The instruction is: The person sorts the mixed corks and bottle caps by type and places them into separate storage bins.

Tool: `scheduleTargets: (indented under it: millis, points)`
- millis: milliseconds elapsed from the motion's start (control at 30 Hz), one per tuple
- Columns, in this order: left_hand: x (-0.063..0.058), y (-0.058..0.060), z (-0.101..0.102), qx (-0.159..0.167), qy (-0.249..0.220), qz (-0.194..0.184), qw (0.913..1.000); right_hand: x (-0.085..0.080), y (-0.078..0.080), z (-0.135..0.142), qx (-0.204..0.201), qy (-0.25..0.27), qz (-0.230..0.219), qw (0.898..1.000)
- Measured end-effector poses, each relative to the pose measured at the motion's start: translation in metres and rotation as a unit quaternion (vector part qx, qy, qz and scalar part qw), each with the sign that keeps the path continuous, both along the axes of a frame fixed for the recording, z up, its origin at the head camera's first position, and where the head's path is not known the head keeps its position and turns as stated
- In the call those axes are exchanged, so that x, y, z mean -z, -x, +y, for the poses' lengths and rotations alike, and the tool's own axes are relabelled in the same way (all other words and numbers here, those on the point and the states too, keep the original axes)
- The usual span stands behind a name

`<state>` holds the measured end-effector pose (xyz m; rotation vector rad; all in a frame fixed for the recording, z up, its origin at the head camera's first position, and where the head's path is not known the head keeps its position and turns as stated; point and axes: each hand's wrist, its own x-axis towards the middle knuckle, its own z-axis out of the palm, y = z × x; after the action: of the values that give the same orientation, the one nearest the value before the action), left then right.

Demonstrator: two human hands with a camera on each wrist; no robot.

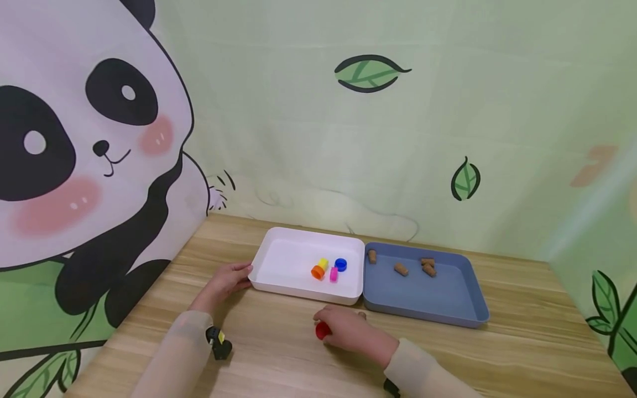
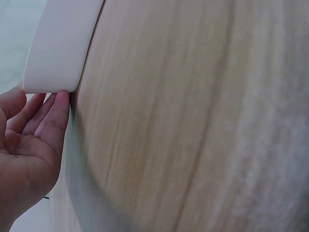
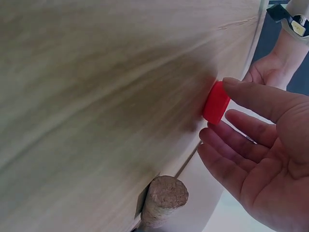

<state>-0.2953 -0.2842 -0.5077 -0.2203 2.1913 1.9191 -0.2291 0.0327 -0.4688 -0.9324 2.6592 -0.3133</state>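
Note:
A white tray [image 1: 304,288] holds several small coloured caps: an orange cap [image 1: 318,272], a yellow cap [image 1: 323,263], a pink cap [image 1: 334,275] and a blue cap [image 1: 340,265]. My left hand [image 1: 228,283] grips the tray's left end, thumb at the rim and fingertips against the wall [image 2: 63,53]. In front of the tray, my right hand [image 1: 348,330] pinches a red bottle cap [image 3: 217,102] between thumb and fingers, close over the table. Beside that hand a cork [image 3: 164,200] lies on the table, mostly hidden behind it in the head view.
Right of the white tray, its side up against it, a blue-grey tray [image 1: 448,293] holds several corks [image 1: 401,269]. Both trays sit on a wood-grain table [image 1: 269,342] near the back wall [image 1: 298,138], which carries a panda print.

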Motion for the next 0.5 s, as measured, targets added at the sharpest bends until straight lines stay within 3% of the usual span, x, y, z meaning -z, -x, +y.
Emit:
scheduleTargets:
  millis: [500]
  points:
    - [-0.0014,-0.0009,0.0007,-0.008,0.006,-0.006,0.9999,0.0058,0.0022,-0.0020,-0.008,-0.015,0.010,1.000]
